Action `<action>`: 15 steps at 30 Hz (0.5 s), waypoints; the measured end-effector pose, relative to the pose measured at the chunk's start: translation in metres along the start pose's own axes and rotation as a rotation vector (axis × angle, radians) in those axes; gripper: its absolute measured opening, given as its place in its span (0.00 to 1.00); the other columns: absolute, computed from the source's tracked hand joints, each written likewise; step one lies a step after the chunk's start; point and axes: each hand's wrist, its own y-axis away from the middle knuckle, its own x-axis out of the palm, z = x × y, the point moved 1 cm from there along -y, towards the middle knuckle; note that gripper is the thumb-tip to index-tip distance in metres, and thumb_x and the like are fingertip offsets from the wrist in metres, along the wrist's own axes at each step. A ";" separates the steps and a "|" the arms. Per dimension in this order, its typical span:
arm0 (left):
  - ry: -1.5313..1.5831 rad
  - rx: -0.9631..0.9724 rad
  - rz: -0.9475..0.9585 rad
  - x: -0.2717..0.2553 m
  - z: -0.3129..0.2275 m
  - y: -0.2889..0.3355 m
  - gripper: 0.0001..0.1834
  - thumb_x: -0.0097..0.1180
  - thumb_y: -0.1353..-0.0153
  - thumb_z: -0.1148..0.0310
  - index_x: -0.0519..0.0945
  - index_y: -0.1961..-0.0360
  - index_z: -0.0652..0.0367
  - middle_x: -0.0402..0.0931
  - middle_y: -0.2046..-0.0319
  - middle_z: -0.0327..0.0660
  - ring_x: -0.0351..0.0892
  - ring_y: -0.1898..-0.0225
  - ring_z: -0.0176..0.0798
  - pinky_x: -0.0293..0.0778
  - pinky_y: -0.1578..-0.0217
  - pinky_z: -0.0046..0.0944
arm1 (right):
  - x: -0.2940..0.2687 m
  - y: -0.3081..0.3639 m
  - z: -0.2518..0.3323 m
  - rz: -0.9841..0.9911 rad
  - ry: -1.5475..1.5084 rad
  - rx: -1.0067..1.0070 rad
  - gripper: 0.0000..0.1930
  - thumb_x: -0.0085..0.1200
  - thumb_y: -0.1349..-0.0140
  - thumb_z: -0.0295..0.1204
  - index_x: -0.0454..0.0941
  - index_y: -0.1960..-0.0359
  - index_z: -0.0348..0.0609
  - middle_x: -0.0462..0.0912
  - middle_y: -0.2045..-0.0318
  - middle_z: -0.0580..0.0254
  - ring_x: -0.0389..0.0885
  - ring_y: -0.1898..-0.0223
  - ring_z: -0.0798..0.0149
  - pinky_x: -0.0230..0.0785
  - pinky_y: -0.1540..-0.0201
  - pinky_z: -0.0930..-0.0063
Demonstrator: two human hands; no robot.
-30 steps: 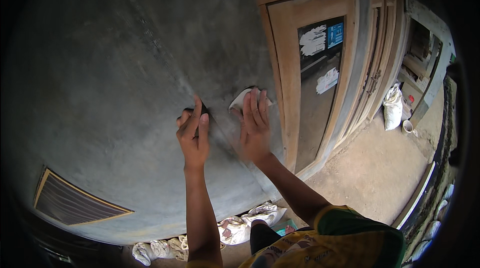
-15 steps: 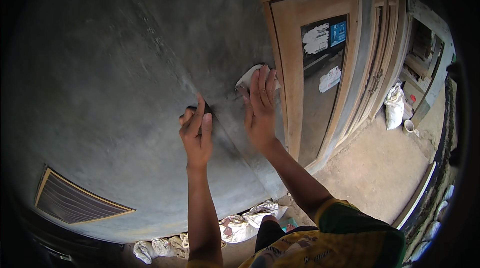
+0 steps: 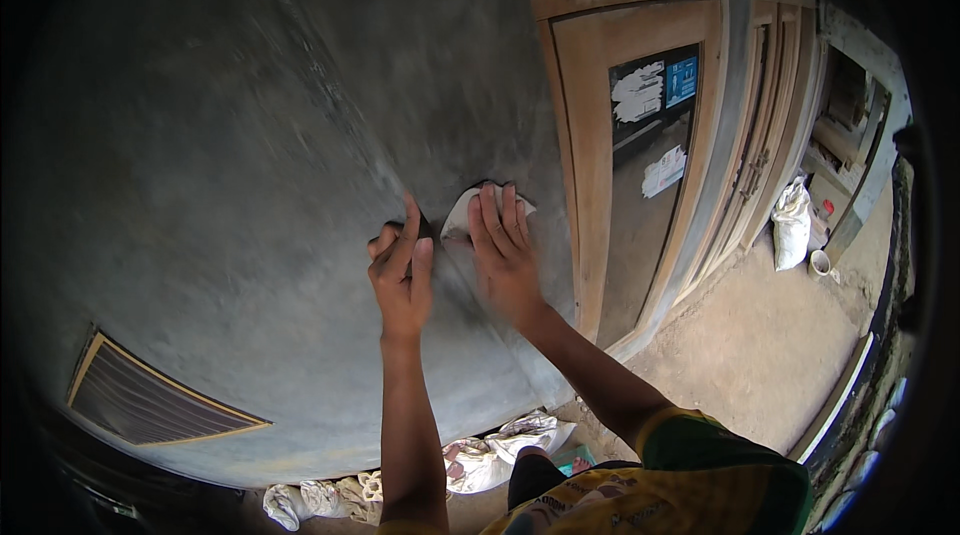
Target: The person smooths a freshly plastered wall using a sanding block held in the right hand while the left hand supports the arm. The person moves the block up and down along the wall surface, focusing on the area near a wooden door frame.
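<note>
A grey plastered wall fills the left and middle of the view, with a slanting seam running down it. My left hand is at this seam, index finger stretched up against the wall and the other fingers curled. A dark patch shows beside its fingertips; whether it is a held piece or shadow I cannot tell. To its right my right hand presses a pale, dark-edged sheet of sandpaper against the wall, fingers laid over it. Its underside is hidden.
Right of my hands stands a wooden-framed door with torn papers on its dark panel. A slatted vent is low on the left. Sacks lie along the wall's foot. Farther right, a white sack and a small pail stand on the floor.
My right hand has moved down and left with the sandpaper, closer to my left hand. The left hand stays at the seam. The view has shifted slightly.
</note>
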 end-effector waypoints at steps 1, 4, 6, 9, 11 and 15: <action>-0.001 0.008 0.001 0.001 0.000 0.000 0.23 0.56 0.28 0.67 0.79 0.35 0.65 0.66 0.76 0.34 0.65 0.68 0.33 0.59 0.54 0.33 | 0.001 0.002 0.001 0.056 0.000 0.059 0.31 0.54 0.31 0.23 0.63 0.26 0.37 0.60 0.23 0.52 0.53 0.21 0.41 0.53 0.23 0.45; -0.022 0.036 -0.024 0.001 -0.001 0.000 0.23 0.55 0.27 0.66 0.79 0.35 0.65 0.66 0.77 0.34 0.64 0.68 0.33 0.59 0.55 0.33 | 0.004 0.006 0.007 -0.022 -0.063 0.052 0.33 0.57 0.34 0.25 0.65 0.26 0.39 0.62 0.23 0.57 0.55 0.21 0.46 0.52 0.22 0.48; 0.033 0.011 -0.034 0.002 0.000 0.001 0.23 0.53 0.26 0.64 0.79 0.35 0.65 0.65 0.78 0.34 0.63 0.69 0.33 0.59 0.55 0.33 | 0.011 0.001 0.004 0.126 -0.038 0.022 0.33 0.58 0.35 0.25 0.65 0.27 0.39 0.62 0.23 0.58 0.55 0.21 0.47 0.52 0.22 0.49; 0.092 0.007 -0.022 0.003 0.003 0.002 0.24 0.52 0.25 0.60 0.78 0.35 0.64 0.62 0.78 0.34 0.61 0.69 0.33 0.59 0.56 0.33 | 0.010 -0.006 -0.006 0.148 -0.010 -0.028 0.33 0.60 0.36 0.26 0.67 0.28 0.40 0.63 0.23 0.58 0.57 0.22 0.47 0.52 0.22 0.49; 0.094 0.027 -0.019 0.003 0.004 0.002 0.25 0.51 0.24 0.58 0.79 0.35 0.64 0.60 0.79 0.33 0.60 0.70 0.33 0.58 0.57 0.33 | 0.001 -0.006 -0.014 0.176 0.036 -0.088 0.34 0.61 0.37 0.27 0.68 0.28 0.40 0.63 0.23 0.58 0.58 0.22 0.47 0.53 0.23 0.49; 0.074 0.036 -0.042 0.003 0.006 0.001 0.26 0.48 0.22 0.54 0.80 0.36 0.64 0.57 0.79 0.33 0.59 0.71 0.32 0.58 0.58 0.34 | -0.009 -0.003 -0.016 -0.059 -0.016 -0.067 0.35 0.61 0.37 0.27 0.67 0.27 0.41 0.63 0.23 0.58 0.57 0.22 0.46 0.53 0.23 0.49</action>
